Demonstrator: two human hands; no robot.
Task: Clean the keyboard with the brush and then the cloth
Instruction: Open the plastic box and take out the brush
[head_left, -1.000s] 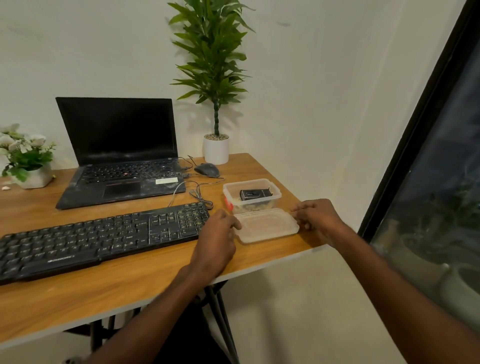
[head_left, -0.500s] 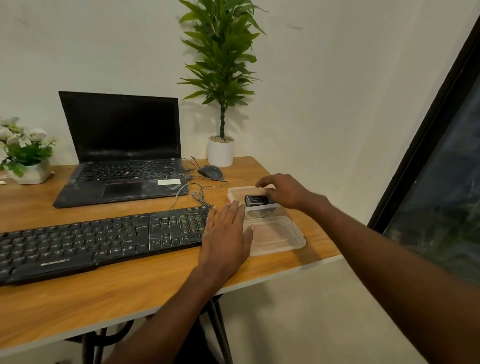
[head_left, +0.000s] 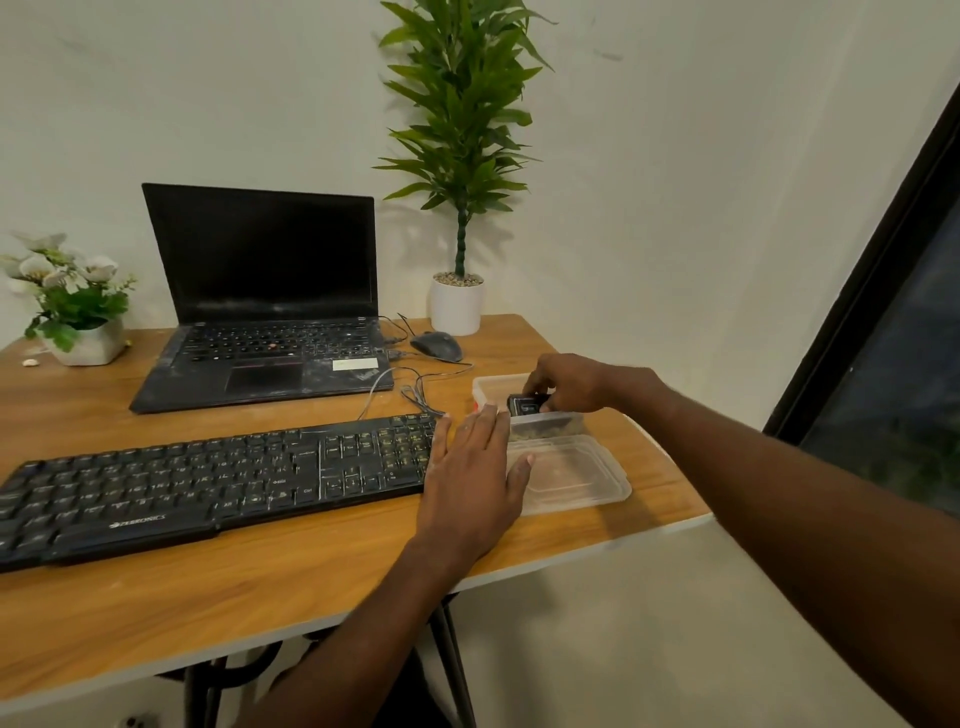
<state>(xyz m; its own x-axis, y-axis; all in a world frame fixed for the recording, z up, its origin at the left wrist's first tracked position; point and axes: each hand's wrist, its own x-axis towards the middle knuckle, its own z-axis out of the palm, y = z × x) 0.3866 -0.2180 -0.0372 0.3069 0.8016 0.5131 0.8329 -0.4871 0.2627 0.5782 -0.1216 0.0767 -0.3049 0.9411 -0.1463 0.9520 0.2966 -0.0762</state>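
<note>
A long black keyboard (head_left: 208, 483) lies across the front of the wooden desk (head_left: 260, 587). At its right end stands an open clear plastic container (head_left: 493, 387), its lid (head_left: 576, 475) lying flat in front of it. My right hand (head_left: 571, 384) reaches into the container and its fingers curl round a small black object (head_left: 524, 404) there. My left hand (head_left: 472, 473) rests flat, fingers straight, on the desk between the keyboard and the lid, thumb on the lid's edge. Something brownish sits low in the container; no cloth is plainly visible.
An open black laptop (head_left: 260, 312) sits behind the keyboard, with a black mouse (head_left: 436, 345) and loose cables (head_left: 415, 389) to its right. A tall potted plant (head_left: 457, 301) stands at the back, a small flower pot (head_left: 78, 332) at the left. The desk edge runs close on the right.
My right hand left the lid's right end and went into the container, closing on the black object. My left hand let go of the lid and flattened beside the keyboard.
</note>
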